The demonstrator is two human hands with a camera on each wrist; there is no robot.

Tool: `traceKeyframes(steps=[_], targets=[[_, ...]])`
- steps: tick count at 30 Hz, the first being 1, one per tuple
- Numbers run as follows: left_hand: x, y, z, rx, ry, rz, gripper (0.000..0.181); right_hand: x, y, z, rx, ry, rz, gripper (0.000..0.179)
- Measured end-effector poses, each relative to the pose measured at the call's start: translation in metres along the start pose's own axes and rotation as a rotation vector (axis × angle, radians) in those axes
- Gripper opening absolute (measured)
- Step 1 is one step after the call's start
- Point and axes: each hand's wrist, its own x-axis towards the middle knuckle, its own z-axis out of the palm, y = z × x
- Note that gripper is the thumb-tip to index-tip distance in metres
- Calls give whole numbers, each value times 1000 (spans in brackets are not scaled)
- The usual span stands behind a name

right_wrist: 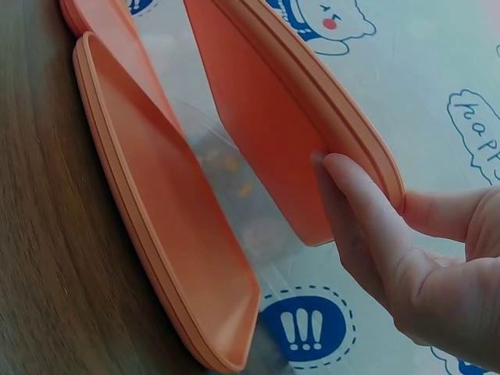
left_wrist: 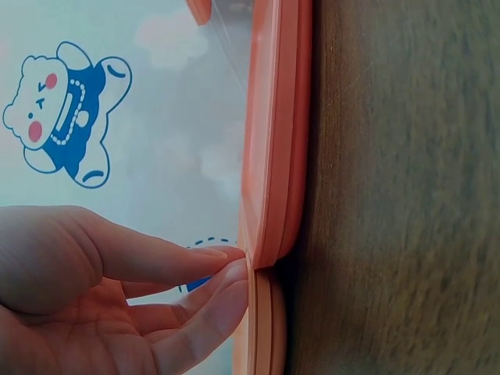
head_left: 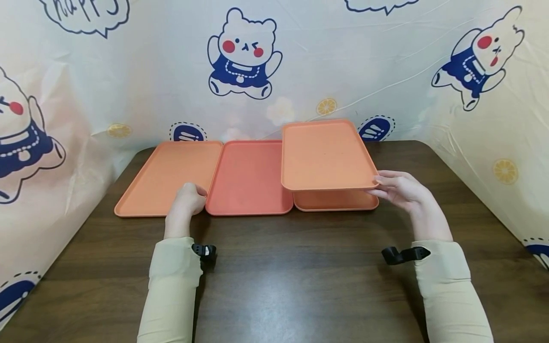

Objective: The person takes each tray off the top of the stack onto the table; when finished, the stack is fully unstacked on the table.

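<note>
A raised orange tray [head_left: 326,155] hangs above the lower orange tray [head_left: 336,202] on the right. My right hand [head_left: 399,190] grips its front right corner. In the right wrist view, the fingers [right_wrist: 367,203] lie against the underside and the thumb is on the other side. My left hand [head_left: 186,205] is at the front right corner of the left orange tray [head_left: 147,190]. In the left wrist view, its thumb and fingertips [left_wrist: 226,301] come together on that rim, right beside the corner of the red tray [head_left: 250,186].
All the trays are toward the back of a dark wooden table [head_left: 274,276]. A patterned cloth [head_left: 171,71] with bear drawings hangs behind and along both sides. Black straps [head_left: 403,256] sit on both sleeved wrists.
</note>
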Motion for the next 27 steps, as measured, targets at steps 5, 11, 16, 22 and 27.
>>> traceKeyframes(steps=[5, 11, 16, 22, 27], targets=[[0, 1, 0, 2, 2, -4, 39, -5, -2, -8, 25, 13, 8, 72], [0, 1, -1, 9, 2, -1, 39, -9, -3, -15, 22, 9, 8, 72], [0, 1, -1, 7, -1, 2, 39, -12, -4, -23, 53, -12, -3, 66], [-1, 2, 0, 7, -9, -1, 39, -18, -3, -36, 143, -70, -38, 27], [-1, 2, 0, 13, -1, 2, 39, -22, -3, -47, 174, -110, -58, 33]])
